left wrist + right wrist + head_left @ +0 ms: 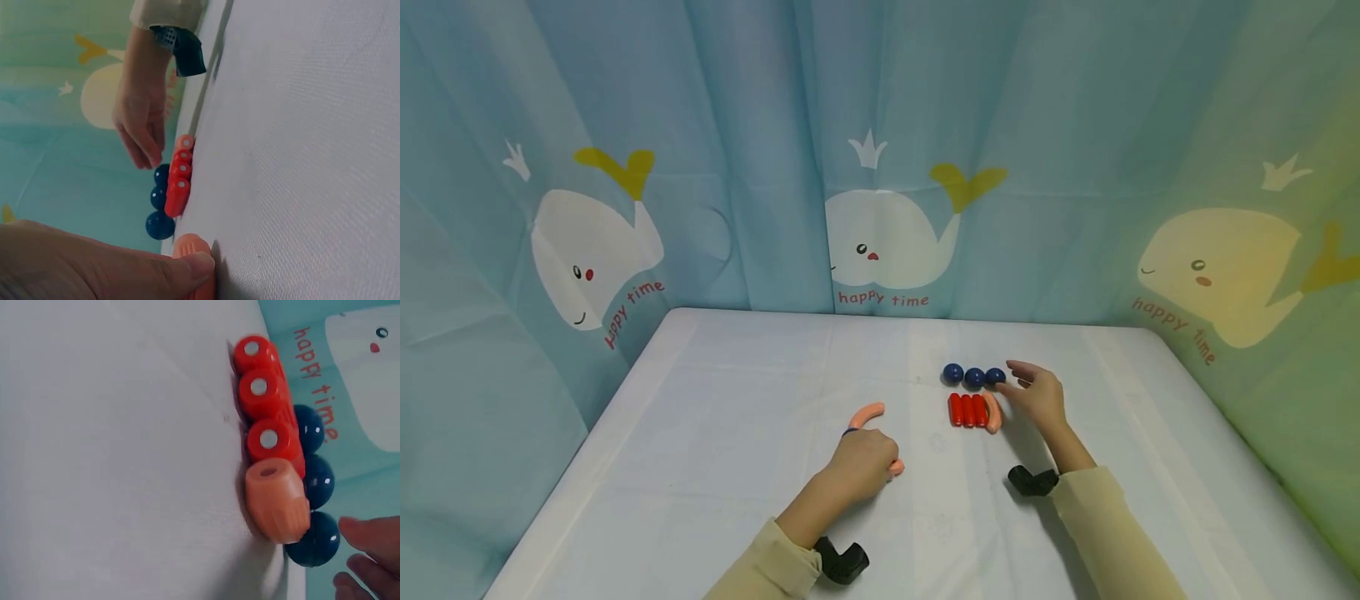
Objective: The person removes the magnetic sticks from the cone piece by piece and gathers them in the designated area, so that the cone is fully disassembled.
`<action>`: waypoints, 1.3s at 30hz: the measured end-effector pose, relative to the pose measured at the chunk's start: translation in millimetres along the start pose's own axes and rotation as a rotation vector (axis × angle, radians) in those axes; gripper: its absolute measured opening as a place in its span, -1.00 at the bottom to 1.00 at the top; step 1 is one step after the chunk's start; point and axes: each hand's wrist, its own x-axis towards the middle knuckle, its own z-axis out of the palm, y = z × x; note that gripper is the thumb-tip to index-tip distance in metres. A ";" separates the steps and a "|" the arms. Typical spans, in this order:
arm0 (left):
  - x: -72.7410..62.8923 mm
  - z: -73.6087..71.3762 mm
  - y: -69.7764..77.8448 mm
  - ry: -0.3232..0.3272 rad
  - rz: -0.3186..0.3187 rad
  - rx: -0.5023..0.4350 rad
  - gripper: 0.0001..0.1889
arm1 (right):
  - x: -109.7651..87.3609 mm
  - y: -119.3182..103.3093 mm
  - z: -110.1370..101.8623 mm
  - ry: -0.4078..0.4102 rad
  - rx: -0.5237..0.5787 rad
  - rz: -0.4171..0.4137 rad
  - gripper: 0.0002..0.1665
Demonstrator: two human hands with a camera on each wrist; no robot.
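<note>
My left hand (861, 462) pinches a curved orange rod (192, 244), with the thumb lying along its side. Another curved orange piece (868, 413) shows beyond the knuckles, beside a sliver of blue mostly hidden by the hand. To the right, three blue balls (974, 377) form a row behind three red rods (967, 411), with one curved orange rod (992, 412) at the row's right end. My right hand (1039, 398) hovers there with loosely bent fingers holding nothing, fingertips close to the rightmost blue ball (314, 540).
All of this rests on a table (737, 400) with a white cover. A pale blue curtain (760, 167) printed with whales hangs behind and along the sides. Black wrist camera mounts (844, 562) project below both wrists, low over the tabletop.
</note>
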 end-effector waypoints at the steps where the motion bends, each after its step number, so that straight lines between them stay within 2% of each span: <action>1: 0.0 0.2 0.7 0.004 -0.004 0.005 -0.60 | -3.5 -0.2 -0.4 0.017 0.001 -0.021 -0.46; 5: 0.5 0.8 4.1 0.004 -0.005 0.000 -0.59 | -20.2 -5.9 0.6 0.041 0.019 -0.065 -0.50; 7: 0.9 -0.3 4.8 0.008 0.002 -0.025 -0.62 | -27.2 -9.5 2.4 0.028 0.039 -0.071 -0.51; 10: 1.9 -3.5 0.1 -0.004 0.019 -0.113 -0.86 | -35.2 -14.1 5.7 0.012 0.076 -0.107 -0.53; 11: 2.0 -4.8 -3.1 -0.009 0.022 -0.148 -0.89 | -37.1 -15.1 7.5 0.011 0.079 -0.111 -0.54; 14: 0.9 -9.9 -14.8 -0.074 -0.006 -0.246 -0.66 | -42.6 -19.2 11.8 -0.011 0.112 -0.109 -0.55; 16: -1.0 -13.6 -22.6 -0.122 -0.038 -0.272 -0.60 | -45.4 -21.3 14.8 -0.030 0.122 -0.106 -0.56; 19: -4.9 -18.0 -31.6 -0.169 -0.083 -0.256 -0.57 | -49.2 -25.1 18.4 -0.066 0.148 -0.118 -0.57; 22: -7.8 -19.5 -37.0 -0.188 -0.097 -0.239 -0.58 | -52.6 -30.0 20.8 -0.106 0.172 -0.136 -0.57; 26: -9.6 -17.8 -40.7 -0.177 -0.084 -0.242 -0.62 | -56.6 -36.1 22.4 -0.140 0.197 -0.145 -0.57; 30: -9.1 -16.0 -41.7 -0.170 -0.076 -0.226 -0.63 | -60.2 -41.5 24.4 -0.140 0.209 -0.141 -0.58; 33: -7.0 -14.5 -40.1 -0.171 -0.073 -0.198 -0.64 | -63.3 -45.2 28.3 -0.152 0.211 -0.136 -0.59; 39: -3.5 -9.1 -35.6 -0.134 -0.073 -0.157 -0.65 | -68.4 -48.8 42.2 -0.193 0.206 -0.119 -0.62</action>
